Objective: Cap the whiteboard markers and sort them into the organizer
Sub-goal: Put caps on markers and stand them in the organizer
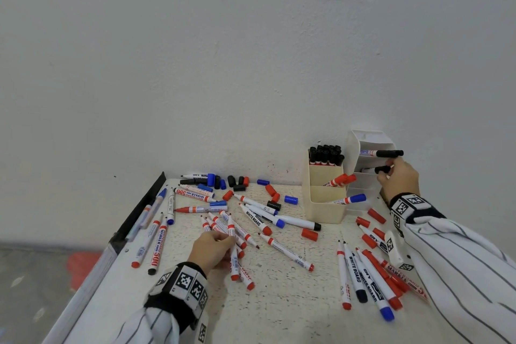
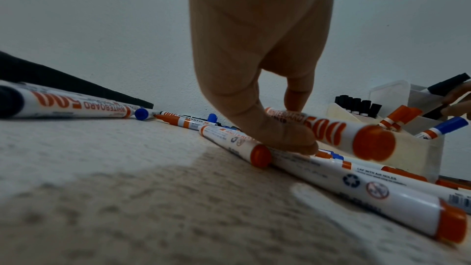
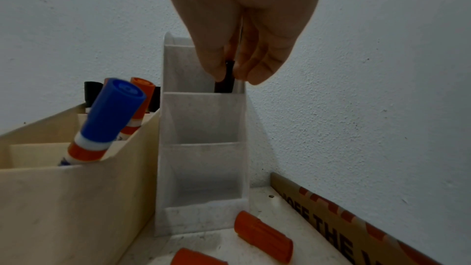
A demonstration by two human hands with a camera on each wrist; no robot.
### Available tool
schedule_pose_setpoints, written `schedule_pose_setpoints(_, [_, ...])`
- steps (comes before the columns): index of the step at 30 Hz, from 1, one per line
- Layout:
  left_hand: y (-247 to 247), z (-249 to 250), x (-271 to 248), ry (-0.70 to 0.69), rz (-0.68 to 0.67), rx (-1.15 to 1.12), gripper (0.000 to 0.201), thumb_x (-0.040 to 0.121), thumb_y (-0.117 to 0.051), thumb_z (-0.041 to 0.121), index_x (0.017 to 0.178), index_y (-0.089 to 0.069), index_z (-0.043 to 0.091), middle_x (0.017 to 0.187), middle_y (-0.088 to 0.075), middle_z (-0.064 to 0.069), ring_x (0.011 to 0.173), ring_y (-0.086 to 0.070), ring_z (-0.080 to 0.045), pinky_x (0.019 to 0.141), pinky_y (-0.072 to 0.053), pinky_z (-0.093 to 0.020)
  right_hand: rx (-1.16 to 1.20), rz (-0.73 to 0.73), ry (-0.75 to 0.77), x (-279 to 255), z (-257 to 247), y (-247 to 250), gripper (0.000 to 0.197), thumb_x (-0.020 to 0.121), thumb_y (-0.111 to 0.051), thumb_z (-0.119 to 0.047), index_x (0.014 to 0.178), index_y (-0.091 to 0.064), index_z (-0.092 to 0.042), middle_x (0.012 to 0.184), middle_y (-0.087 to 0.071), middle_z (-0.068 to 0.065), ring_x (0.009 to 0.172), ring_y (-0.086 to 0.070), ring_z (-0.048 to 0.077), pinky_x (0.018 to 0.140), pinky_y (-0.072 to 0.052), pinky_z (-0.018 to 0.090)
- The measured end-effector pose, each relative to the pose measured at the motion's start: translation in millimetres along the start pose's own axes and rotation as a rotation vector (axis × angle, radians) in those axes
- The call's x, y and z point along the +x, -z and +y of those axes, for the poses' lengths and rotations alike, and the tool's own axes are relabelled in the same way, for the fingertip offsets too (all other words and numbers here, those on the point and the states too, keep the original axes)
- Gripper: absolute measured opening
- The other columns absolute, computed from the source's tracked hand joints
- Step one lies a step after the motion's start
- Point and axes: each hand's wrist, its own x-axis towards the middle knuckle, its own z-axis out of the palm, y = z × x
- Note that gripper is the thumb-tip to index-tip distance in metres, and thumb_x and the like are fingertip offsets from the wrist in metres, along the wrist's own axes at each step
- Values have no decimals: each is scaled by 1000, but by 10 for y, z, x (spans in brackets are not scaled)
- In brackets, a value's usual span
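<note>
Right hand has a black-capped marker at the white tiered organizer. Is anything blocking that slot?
Nothing visible blocks it. The right hand pinches the black-capped marker, whose lower end is already behind the front wall of a tier in the white tiered organizer. Another black marker lies one tier higher, apart from it.

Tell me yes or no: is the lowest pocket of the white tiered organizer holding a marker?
No, in the right wrist view the white tiered organizer's lowest pocket is empty.
</note>
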Motion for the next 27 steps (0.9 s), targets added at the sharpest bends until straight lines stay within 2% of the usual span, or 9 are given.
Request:
schedule_pose_setpoints(9, [70, -28, 23, -23, 30, -49, 11, 92, -56, 23, 81, -60, 21, 82, -67, -5, 71, -64, -17, 74, -57, -30, 4, -18, 1, -111, -13, 13, 29, 85, -53, 0, 114, -53, 2, 106, -53, 29, 97, -51, 41, 85, -42, 40])
schedule_pose_setpoints(11, [91, -39, 31, -31, 55, -73, 10, 93, -55, 23, 88, -61, 17, 84, -67, -6, 77, -66, -21, 76, -58, -34, 11, 15, -49, -182, -33, 39, 29, 87, -51, -3, 115, -52, 1, 112, -50, 25, 93, -52, 38, 78, -42, 37])
schedule_pose_setpoints(13, [122, -56, 29, -47, 96, -74, 17, 94, -52, 24, 100, -61, 12, 86, -65, -6, 76, -64, -19, 69, -56, -29, 36, 97, -105, -282, -70, 76, 22, 88, -49, -4, 110, -52, 0, 112, -49, 20, 79, -48, 30, 68, -38, 32])
schedule_pose_setpoints(16, [178, -91, 30, -81, 162, 32, 35, 95, -48, 30, 123, -55, 10, 103, -63, -6, 78, -58, -12, 70, -48, -21, 144, 199, -98, -424, -143, 109, 12, 87, -50, -3, 99, -53, -1, 95, -52, 14, 73, -44, 23, 65, -36, 30])
schedule_pose_setpoints(18, [201, -99, 8, -100, 160, 86, 37, 96, -46, 30, 127, -52, 11, 102, -59, -1, 73, -54, -7, 64, -42, -16, 227, 187, -28, -521, -232, 125, 8, 86, -52, -2, 93, -54, -2, 81, -54, 12, 68, -46, 20, 63, -41, 29])
schedule_pose_setpoints(20, [199, -105, -10, -120, 137, 124, 36, 96, -46, 30, 127, -52, 12, 100, -54, 2, 71, -53, -4, 56, -39, -15, 275, 101, 90, -636, -353, 137, 6, 84, -54, 1, 87, -54, -4, 67, -50, 4, 57, -43, 15, 57, -40, 22])
schedule_pose_setpoints(23, [165, -112, -52, -162, 98, 157, 36, 95, -48, 30, 126, -53, 12, 107, -57, 0, 80, -54, -7, 64, -42, -16, 270, -221, 202, -825, -526, 79, 13, 84, -54, -2, 78, -52, -13, 61, -45, -3, 54, -41, 9, 55, -32, 19])
schedule_pose_setpoints(25, [136, -115, -70, -185, 68, 154, 36, 94, -49, 31, 125, -54, 12, 117, -59, -3, 91, -53, -10, 76, -42, -20, 166, -581, 221, -948, -631, 10, 11, 87, -56, -10, 83, -55, -20, 73, -51, -3, 65, -46, 10, 59, -35, 18])
schedule_pose_setpoints(27, [113, -118, -83, -213, 43, 159, 36, 94, -50, 31, 124, -56, 13, 119, -60, -3, 97, -53, -12, 83, -41, -22, -64, -916, 195, -1063, -681, -78, 15, 89, -55, -20, 104, -58, -22, 97, -55, -3, 89, -50, 11, 74, -40, 16])
